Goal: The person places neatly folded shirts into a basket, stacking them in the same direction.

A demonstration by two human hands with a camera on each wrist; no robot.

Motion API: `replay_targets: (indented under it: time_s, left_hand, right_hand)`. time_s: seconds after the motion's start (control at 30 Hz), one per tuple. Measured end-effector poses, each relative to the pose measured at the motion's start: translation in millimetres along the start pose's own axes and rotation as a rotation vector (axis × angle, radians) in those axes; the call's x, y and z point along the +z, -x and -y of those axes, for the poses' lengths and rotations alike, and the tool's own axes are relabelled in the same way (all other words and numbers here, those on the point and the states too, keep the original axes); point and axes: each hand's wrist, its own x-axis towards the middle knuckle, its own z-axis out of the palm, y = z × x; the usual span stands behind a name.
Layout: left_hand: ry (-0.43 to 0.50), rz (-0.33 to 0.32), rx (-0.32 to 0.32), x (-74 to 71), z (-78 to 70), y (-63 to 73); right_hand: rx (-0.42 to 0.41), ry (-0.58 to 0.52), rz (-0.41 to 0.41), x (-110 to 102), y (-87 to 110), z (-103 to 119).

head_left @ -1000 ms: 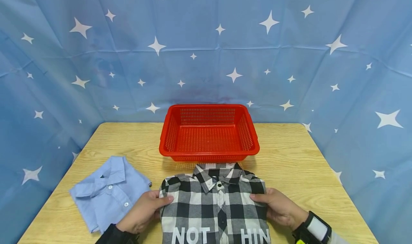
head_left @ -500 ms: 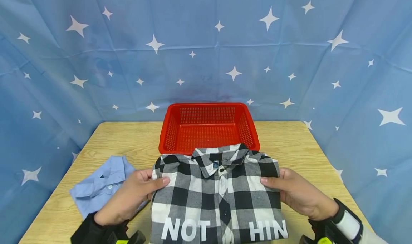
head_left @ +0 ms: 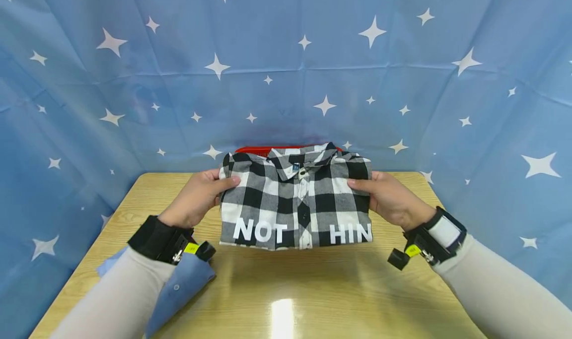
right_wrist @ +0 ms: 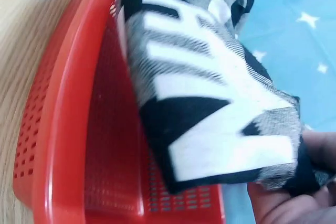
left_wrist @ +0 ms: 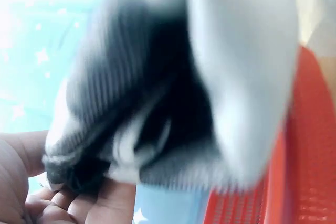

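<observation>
A folded black-and-white checked shirt (head_left: 277, 200) with white lettering hangs level in the air, collar toward the back. My left hand (head_left: 198, 195) pinches its left edge, thumb on top; my right hand (head_left: 395, 197) does the same at the right edge. Beneath the shirt stands a red plastic basket (head_left: 250, 151), mostly hidden in the head view. In the right wrist view the shirt's lower fold is above the inside of the basket (right_wrist: 68, 103). The left wrist view shows the folded layers blurred, with the fingers (left_wrist: 113, 203) under the cloth.
A folded light-blue shirt (head_left: 183, 284) lies at the table's left, partly covered by my left forearm. The wooden table (head_left: 339, 289) ends at a blue star-patterned curtain (head_left: 286, 91) behind and at both sides.
Both hands have lifted the checked shirt off the table and carried it forward, from in front of the red basket to over it. The blue shirt has stayed in place.
</observation>
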Motion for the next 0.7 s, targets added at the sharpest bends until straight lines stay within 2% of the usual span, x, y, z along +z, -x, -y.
replay_targets:
  time_s: [0.17, 0.3, 0.5, 0.7]
  left_hand:
    - [0.016, -0.071, -0.008, -2.8, 0.9, -47.3]
    - [0.026, -0.134, -0.032, -2.9, 10.4, -73.5]
    - [0.049, -0.158, -0.067, -0.5, 25.2, -92.0]
    - [-0.034, -0.180, -0.113, 0.0, 33.7, -101.8]
  right_hand:
    - [-0.006, 0.002, -0.083, -7.0, -46.4, 11.6]
    - [0.007, 0.051, -0.125, -11.3, -77.4, 9.0]
    - [0.068, 0.173, -0.177, -14.0, -100.4, -1.9]
    - [0.072, 0.176, -0.199, -14.7, -117.4, -9.9]
